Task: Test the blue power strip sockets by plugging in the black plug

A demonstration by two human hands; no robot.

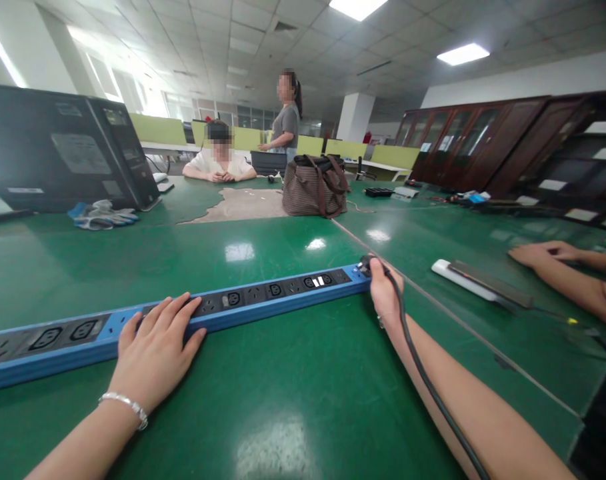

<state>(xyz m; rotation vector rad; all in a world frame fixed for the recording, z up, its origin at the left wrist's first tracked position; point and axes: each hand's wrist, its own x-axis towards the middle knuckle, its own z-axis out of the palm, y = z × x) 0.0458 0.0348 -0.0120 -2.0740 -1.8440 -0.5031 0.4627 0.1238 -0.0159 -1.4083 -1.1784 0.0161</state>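
A long blue power strip (283, 301) with black socket sections lies slantwise across the green table. My left hand (155, 343) rests on top of it, fingers stretched over the sockets and thumb along the near side. At the strip's right end, my right hand (384, 287) is closed around a black plug (367, 263). The plug is at the end socket; whether its pins are fully in, I cannot tell. From it a black cable (423, 377) runs back along my right forearm and out of the bottom of the view.
A brown bag (315, 190) stands on the green table (283, 400). Black computer case (73, 147) and gloves (103, 215) are at the left. A white strip (463, 280) lies at right, near another person's hands (547, 253). Two people are beyond the table.
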